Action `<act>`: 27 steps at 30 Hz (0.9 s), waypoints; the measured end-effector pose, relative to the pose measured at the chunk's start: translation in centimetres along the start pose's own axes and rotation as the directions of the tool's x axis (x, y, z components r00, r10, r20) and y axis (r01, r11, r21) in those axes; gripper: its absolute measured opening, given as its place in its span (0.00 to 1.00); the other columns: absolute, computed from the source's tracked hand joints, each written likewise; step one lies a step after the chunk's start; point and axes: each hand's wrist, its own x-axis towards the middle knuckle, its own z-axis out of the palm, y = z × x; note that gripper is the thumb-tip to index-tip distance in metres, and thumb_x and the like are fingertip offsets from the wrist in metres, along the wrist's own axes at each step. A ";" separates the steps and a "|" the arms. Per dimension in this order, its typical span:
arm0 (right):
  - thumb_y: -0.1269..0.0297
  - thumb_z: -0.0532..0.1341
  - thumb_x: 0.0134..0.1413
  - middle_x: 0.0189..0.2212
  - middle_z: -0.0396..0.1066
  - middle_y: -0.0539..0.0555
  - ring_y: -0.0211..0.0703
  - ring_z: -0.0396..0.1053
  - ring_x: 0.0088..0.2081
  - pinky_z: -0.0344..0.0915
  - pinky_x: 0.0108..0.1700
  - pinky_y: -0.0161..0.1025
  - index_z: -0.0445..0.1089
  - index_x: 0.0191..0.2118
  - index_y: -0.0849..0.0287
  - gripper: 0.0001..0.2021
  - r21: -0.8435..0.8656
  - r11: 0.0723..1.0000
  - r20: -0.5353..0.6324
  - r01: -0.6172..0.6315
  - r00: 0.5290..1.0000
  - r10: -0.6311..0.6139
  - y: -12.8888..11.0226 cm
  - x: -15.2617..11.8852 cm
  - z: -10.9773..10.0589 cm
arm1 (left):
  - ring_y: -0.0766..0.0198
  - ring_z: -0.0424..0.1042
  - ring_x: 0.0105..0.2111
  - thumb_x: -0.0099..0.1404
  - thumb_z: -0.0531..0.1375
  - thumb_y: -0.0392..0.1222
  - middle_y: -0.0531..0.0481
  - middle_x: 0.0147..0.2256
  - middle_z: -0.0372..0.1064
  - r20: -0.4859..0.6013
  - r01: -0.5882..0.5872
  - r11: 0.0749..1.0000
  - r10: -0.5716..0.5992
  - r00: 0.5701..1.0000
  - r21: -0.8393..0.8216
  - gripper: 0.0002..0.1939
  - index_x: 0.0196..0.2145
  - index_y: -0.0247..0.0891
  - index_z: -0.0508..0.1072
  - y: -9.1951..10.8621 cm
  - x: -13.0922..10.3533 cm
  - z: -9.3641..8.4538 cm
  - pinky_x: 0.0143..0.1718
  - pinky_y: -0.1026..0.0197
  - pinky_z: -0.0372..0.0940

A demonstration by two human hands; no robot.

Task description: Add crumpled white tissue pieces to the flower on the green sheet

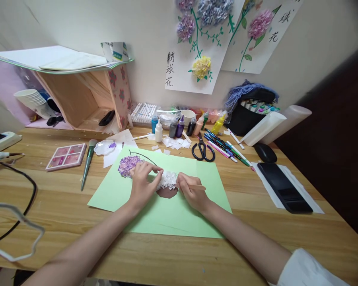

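Observation:
On a light green paper sheet [197, 216] lies a cluster of crumpled white paper petals [168, 179], with a brown rounded patch [167, 193] showing below it. My left hand [142, 179] is at the cluster's left edge, thumb and forefinger pinched together; whatever sits between them is too small to make out. At the right edge, my right hand [191, 190] grips a flat wooden craft stick [199, 187], its working end hidden by the fingers. A purple paper flower [129, 165] is beside my left hand, under a dark curved line drawn on the sheet.
Black scissors [203, 153], pens [223, 147] and white paper scraps [176, 143] lie behind the sheet, near paint bottles [158, 132]. A large brush [88, 161] and a pink palette [66, 156] are left; a phone [283, 186] and a mouse [265, 152] are right.

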 end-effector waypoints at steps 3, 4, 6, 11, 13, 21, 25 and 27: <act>0.57 0.43 0.65 0.15 0.55 0.46 0.36 0.55 0.19 0.54 0.25 0.34 0.55 0.21 0.55 0.21 0.056 0.997 -0.021 -0.047 0.999 0.048 -0.2 0.1 0.0 | 0.58 0.63 0.39 0.64 0.56 0.41 0.51 0.32 0.70 0.003 0.012 1.000 -0.012 1.000 0.005 0.06 0.31 0.42 0.72 -0.1 0.1 0.0 0.42 0.53 0.50; 0.56 0.43 0.65 0.15 0.55 0.46 0.36 0.55 0.18 0.54 0.25 0.34 0.55 0.21 0.55 0.21 0.076 0.995 -0.023 -0.063 0.998 0.065 -0.2 0.2 0.0 | 0.58 0.63 0.39 0.64 0.56 0.41 0.51 0.32 0.70 0.003 0.017 1.000 -0.017 1.000 0.006 0.06 0.31 0.42 0.72 -0.1 0.1 0.0 0.42 0.53 0.50; 0.56 0.44 0.65 0.14 0.55 0.46 0.37 0.56 0.18 0.54 0.24 0.35 0.55 0.21 0.55 0.21 0.115 0.989 -0.020 -0.097 0.995 0.100 -0.3 0.3 0.0 | 0.58 0.63 0.39 0.63 0.56 0.41 0.51 0.32 0.70 -0.001 0.024 1.000 -0.024 1.000 0.007 0.06 0.31 0.42 0.72 -0.1 0.1 0.1 0.42 0.53 0.50; 0.55 0.44 0.64 0.14 0.55 0.46 0.36 0.55 0.18 0.54 0.23 0.35 0.55 0.21 0.56 0.21 0.199 0.977 -0.040 -0.078 0.995 0.088 -0.1 0.3 -0.2 | 0.57 0.63 0.39 0.64 0.55 0.42 0.50 0.32 0.70 0.005 0.015 1.000 -0.015 1.000 0.006 0.07 0.31 0.42 0.72 -0.1 0.0 0.1 0.42 0.52 0.51; 0.54 0.44 0.64 0.14 0.53 0.45 0.35 0.53 0.17 0.52 0.22 0.35 0.54 0.20 0.56 0.22 0.254 0.966 -0.085 -0.049 0.994 0.073 0.2 0.0 -0.2 | 0.57 0.63 0.40 0.64 0.54 0.43 0.50 0.33 0.70 0.026 0.023 0.999 -0.024 0.999 0.032 0.08 0.31 0.42 0.72 -0.3 0.4 -0.2 0.42 0.52 0.50; 0.52 0.44 0.63 0.11 0.50 0.44 0.34 0.50 0.14 0.49 0.19 0.34 0.55 0.19 0.56 0.23 0.436 0.895 -0.192 -0.090 0.963 0.190 1.1 0.2 -0.1 | 0.54 0.66 0.40 0.63 0.55 0.41 0.49 0.36 0.74 0.202 -0.125 0.950 0.067 0.977 0.286 0.07 0.35 0.40 0.72 -2.2 7.3 -1.3 0.41 0.52 0.51; 0.51 0.44 0.63 0.11 0.51 0.44 0.35 0.51 0.14 0.48 0.18 0.34 0.55 0.19 0.56 0.23 0.430 0.897 -0.167 -0.106 0.967 0.194 1.1 0.3 -0.1 | 0.49 0.65 0.44 0.60 0.57 0.39 0.44 0.39 0.74 0.272 -0.164 0.914 0.062 0.960 0.370 0.07 0.34 0.39 0.74 -2.8 10.3 -0.1 0.42 0.51 0.51; 0.51 0.44 0.63 0.11 0.51 0.44 0.35 0.51 0.14 0.48 0.18 0.34 0.55 0.19 0.56 0.23 0.420 0.901 -0.157 -0.105 0.970 0.186 1.1 0.3 -0.1 | 0.49 0.66 0.43 0.58 0.58 0.40 0.45 0.37 0.74 0.319 -0.186 0.916 0.068 0.945 0.356 0.06 0.31 0.40 0.75 -3.0 11.1 0.5 0.42 0.51 0.52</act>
